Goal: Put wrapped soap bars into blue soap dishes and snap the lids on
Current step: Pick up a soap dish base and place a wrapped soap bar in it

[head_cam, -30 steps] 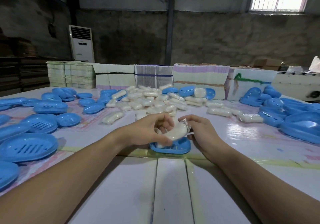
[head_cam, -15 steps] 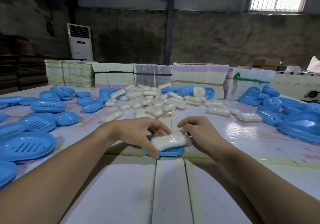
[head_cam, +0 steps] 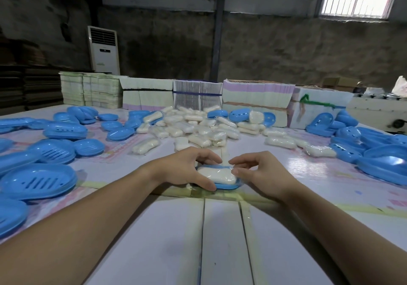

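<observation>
The white plastic-wrapped soap bar (head_cam: 217, 175), held tilted above the rim a second ago, now lies flat in the shallow oval blue plastic soap dish (head_cam: 229, 185) on the white table (head_cam: 220, 240), directly between the two sets of fingers. The left hand (head_cam: 187, 169) grasps the dish, thumb on its near rim and fingers (head_cam: 211, 156) curled over the far edge; the right hand (head_cam: 261, 170) pinches the wrapper's end at the bar's right. Seating appears complete; a lid comes next.
</observation>
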